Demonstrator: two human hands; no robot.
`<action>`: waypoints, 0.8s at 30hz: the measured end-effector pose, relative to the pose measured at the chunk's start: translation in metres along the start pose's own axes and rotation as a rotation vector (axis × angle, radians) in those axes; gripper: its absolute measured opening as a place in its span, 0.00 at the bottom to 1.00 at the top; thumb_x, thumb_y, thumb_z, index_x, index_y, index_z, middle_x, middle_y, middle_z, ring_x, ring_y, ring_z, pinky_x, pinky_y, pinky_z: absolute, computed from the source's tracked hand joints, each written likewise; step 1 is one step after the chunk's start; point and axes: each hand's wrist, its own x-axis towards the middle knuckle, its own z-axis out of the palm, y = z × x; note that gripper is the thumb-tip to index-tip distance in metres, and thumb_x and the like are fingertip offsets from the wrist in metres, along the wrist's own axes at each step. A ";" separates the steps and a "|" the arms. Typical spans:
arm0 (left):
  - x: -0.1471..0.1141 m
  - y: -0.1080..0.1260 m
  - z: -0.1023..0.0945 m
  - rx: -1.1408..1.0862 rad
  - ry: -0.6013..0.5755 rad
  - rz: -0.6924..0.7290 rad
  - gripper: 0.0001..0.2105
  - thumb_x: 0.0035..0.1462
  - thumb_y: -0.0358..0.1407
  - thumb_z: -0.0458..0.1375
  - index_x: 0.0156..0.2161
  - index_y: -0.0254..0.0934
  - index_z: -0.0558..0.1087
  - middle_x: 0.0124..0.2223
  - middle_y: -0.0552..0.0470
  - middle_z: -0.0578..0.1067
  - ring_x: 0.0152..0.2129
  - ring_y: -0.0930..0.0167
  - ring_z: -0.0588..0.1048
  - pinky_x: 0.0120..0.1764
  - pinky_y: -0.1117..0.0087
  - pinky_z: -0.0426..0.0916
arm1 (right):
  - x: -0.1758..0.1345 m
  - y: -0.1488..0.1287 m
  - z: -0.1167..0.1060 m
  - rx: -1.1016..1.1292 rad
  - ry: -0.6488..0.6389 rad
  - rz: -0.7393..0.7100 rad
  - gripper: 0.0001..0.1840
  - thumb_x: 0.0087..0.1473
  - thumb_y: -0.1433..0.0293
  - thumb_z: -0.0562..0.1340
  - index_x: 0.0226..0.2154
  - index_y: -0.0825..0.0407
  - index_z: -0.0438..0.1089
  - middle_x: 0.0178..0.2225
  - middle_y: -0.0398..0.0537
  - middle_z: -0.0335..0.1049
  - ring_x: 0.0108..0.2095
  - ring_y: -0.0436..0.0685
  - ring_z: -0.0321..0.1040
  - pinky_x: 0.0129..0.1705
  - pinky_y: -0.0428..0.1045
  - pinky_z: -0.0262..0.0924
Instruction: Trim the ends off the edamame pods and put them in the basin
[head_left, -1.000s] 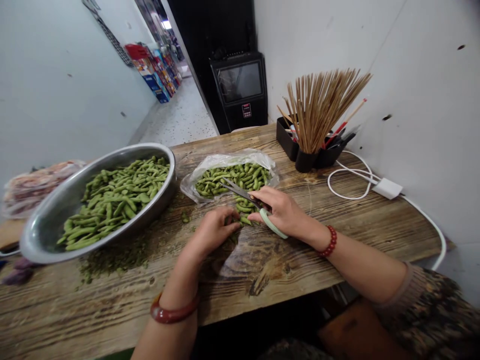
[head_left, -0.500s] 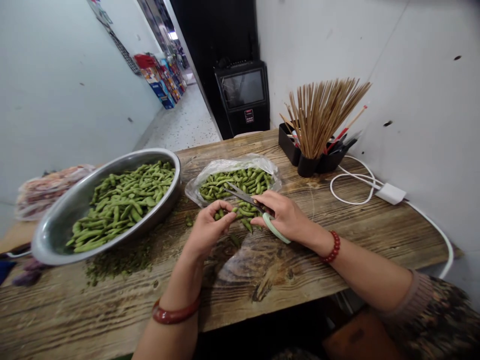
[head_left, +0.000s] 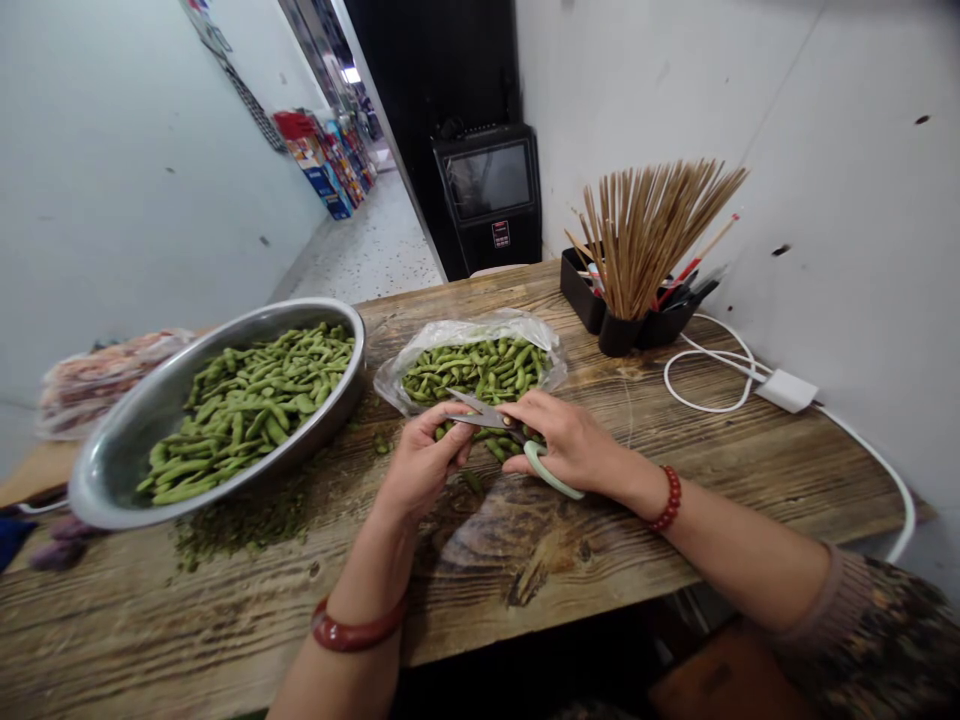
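Observation:
My right hand is closed around the pale green handles of a pair of scissors. Their blades are parted and reach left to the fingertips of my left hand. Thumb and forefinger of that hand pinch an edamame pod, mostly hidden now behind fingers and blades. Just beyond both hands, a clear plastic bag lies spread with a heap of edamame pods in it. A few more pods lie between my hands. To the left, a large metal basin holds many green pods.
Small green trimmings litter the wooden table beneath the basin. A bagged pinkish item lies behind it. At the back right stand a black holder with thin sticks and a white cable with an adapter.
The scissors have swung down and left, so their open blades now meet my left fingertips instead of pointing over the bag. The whole view has shifted slightly.

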 end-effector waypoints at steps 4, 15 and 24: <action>0.000 0.000 0.001 0.008 -0.001 0.015 0.13 0.48 0.40 0.64 0.36 0.35 0.71 0.18 0.59 0.63 0.14 0.80 0.59 0.17 0.79 0.49 | 0.000 0.000 0.001 0.029 -0.003 -0.011 0.32 0.49 0.61 0.67 0.54 0.52 0.62 0.40 0.51 0.65 0.38 0.57 0.65 0.41 0.52 0.63; 0.000 -0.003 0.004 0.012 -0.010 0.050 0.11 0.48 0.40 0.64 0.34 0.35 0.72 0.18 0.59 0.63 0.14 0.80 0.57 0.17 0.78 0.49 | 0.000 0.002 0.003 0.051 -0.002 -0.026 0.32 0.48 0.61 0.67 0.55 0.51 0.61 0.39 0.50 0.65 0.37 0.56 0.65 0.39 0.51 0.63; 0.001 -0.002 0.003 0.061 -0.031 0.091 0.09 0.50 0.39 0.63 0.31 0.34 0.73 0.19 0.59 0.62 0.14 0.80 0.58 0.18 0.77 0.50 | 0.000 0.000 0.002 0.040 -0.008 -0.010 0.27 0.49 0.64 0.67 0.51 0.52 0.65 0.38 0.49 0.65 0.37 0.55 0.65 0.40 0.50 0.63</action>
